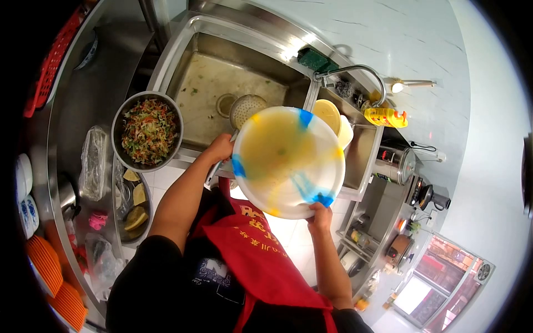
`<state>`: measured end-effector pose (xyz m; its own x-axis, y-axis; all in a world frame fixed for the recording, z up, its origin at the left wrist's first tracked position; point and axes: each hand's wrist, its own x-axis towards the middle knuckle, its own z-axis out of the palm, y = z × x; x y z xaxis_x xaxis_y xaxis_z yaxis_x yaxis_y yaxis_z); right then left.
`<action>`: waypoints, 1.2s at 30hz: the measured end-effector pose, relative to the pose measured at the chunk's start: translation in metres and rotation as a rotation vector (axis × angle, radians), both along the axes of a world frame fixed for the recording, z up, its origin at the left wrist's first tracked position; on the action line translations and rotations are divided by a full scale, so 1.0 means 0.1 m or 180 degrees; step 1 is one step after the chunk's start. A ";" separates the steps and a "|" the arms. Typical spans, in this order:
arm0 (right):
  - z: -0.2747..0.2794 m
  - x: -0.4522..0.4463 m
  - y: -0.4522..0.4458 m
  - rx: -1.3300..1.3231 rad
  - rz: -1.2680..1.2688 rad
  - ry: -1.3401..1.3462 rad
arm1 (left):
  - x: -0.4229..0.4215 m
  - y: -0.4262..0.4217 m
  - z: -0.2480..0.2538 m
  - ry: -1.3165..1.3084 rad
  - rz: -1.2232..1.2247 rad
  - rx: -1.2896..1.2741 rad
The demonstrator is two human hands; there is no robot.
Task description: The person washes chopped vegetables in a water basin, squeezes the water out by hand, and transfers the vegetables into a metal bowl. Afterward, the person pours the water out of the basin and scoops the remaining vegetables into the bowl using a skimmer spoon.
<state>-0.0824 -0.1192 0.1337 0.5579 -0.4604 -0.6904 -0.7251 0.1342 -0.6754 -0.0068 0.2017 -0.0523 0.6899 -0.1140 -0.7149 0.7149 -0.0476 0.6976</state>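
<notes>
My left hand (222,149) is closed round the handle of a perforated skimmer (248,110), right at the left rim of a big white basin. Whether those fingers also grip the rim is hard to tell. The basin (325,180), patterned in blue and yellow, holds cloudy yellowish liquid and overlaps the front of the sink. My right hand (319,216) grips its near rim. The skimmer's bowl hangs over the large steel sink (227,77), whose floor has shallow murky water and green scraps. Left of the sink stands a metal bowl (147,131) of shredded mixed vegetables.
A curved faucet (361,67) rises behind a second sink compartment with yellow tubs (327,115). Beside it is a yellow soap bottle (386,117). On the left are an oval tray (133,202), plastic bags and orange bowls (43,265). A steel pot (395,164) stands right.
</notes>
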 end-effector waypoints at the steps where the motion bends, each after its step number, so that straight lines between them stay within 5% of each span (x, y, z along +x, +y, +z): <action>1: -0.01 0.00 -0.03 0.0035 -0.0005 0.0108 | 0.00 0.00 0.00 0.0006 0.0009 -0.0010; 36: 0.28 0.14 -0.22 -0.0526 0.0318 -0.0111 | -0.09 -0.08 -0.03 -0.0020 -0.0195 -0.0133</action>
